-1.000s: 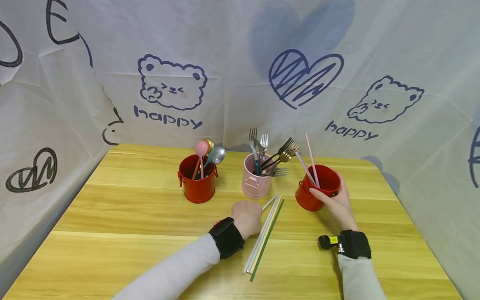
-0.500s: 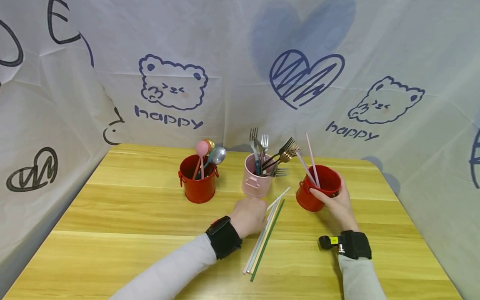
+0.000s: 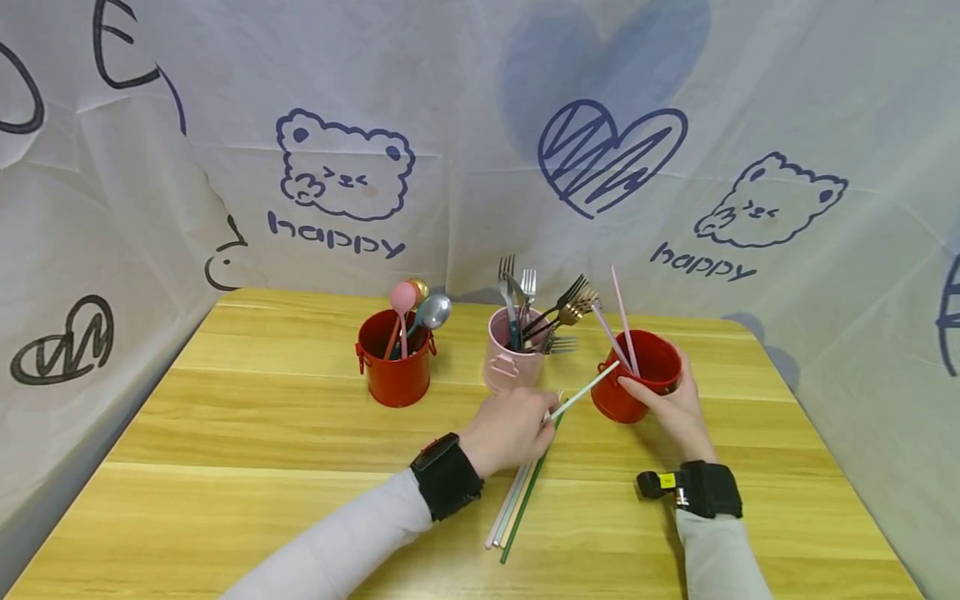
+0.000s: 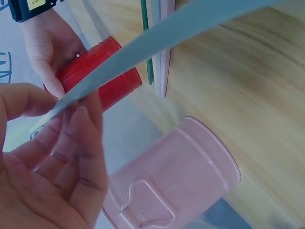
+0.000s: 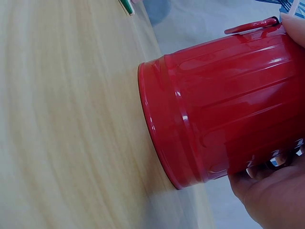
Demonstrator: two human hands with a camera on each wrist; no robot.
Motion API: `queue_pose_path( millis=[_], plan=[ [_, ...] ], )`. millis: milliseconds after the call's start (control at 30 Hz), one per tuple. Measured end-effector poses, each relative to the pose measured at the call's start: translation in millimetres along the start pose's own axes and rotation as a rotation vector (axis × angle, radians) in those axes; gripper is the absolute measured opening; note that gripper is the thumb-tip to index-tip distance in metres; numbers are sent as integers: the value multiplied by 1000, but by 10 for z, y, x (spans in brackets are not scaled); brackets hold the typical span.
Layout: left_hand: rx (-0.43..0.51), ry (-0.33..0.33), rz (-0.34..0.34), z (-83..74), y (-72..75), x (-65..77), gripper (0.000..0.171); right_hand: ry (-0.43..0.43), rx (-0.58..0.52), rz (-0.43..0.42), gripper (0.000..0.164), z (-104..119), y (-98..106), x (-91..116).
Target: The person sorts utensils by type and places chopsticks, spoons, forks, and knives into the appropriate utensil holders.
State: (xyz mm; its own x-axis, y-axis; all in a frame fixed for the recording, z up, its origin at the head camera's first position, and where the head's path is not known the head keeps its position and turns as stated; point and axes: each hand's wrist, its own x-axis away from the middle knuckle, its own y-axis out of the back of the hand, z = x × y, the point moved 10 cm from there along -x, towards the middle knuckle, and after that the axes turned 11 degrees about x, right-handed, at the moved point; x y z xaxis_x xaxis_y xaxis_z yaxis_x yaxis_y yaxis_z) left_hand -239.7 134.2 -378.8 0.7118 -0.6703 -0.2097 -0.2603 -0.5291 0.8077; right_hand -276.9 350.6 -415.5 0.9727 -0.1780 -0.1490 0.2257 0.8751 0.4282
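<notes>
My left hand (image 3: 512,429) pinches a pale straw (image 3: 588,390) between thumb and fingers. The straw's far end points up and right, just in front of the right-hand red bucket (image 3: 618,402). In the left wrist view the straw (image 4: 143,45) crosses close to the lens. My right hand (image 3: 675,408) grips that bucket by its rim and side, thumb at the front; its fingers are partly hidden behind. Two pink straws (image 3: 621,308) lean out of the bucket. Under and beside my left hand lie several straws, including a green straw (image 3: 527,500), on the table.
A pink bucket (image 3: 513,373) with several forks (image 3: 573,300) stands just behind my left hand. Farther left is another red bucket (image 3: 397,385) holding several spoons (image 3: 403,296). A printed white cloth (image 3: 465,200) hangs behind the wooden table (image 3: 247,417).
My left hand has lifted the pale straw off the others and moved slightly right, swinging its far end toward the right-hand red bucket. My right hand and that bucket have stayed put.
</notes>
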Motion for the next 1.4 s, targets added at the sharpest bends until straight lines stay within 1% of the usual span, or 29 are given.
queue_pose_path(
  millis=[133, 233, 500, 733, 1000, 1100, 1267, 1400],
  plan=[
    [13, -69, -23, -82, 37, -20, 6, -4, -7, -3, 83, -138, -1, -55],
    [35, -111, -46, -139, 73, -34, 9, 2, -8, -6, 82, -194, -5, -77],
    [103, -185, -162, -274, 253, -96, 12, 4, -4, -12, 80, -200, -9, -68],
    [174, -244, -251, -410, 432, -185, 14, 9, -7, -11, 81, -190, -9, -64],
    [273, -280, -403, -523, 688, -242, 16, 6, -10, -15, 82, -181, -10, -65],
    [314, -292, -448, -564, 759, -277, 16, -1, -9, -15, 82, -199, -8, -69],
    [371, -299, -499, -627, 832, -351, 16, -9, 2, -10, 81, -218, -5, -71],
    [388, -293, -531, -651, 860, -389, 16, -7, 7, -1, 82, -215, -9, -71]
  ],
)
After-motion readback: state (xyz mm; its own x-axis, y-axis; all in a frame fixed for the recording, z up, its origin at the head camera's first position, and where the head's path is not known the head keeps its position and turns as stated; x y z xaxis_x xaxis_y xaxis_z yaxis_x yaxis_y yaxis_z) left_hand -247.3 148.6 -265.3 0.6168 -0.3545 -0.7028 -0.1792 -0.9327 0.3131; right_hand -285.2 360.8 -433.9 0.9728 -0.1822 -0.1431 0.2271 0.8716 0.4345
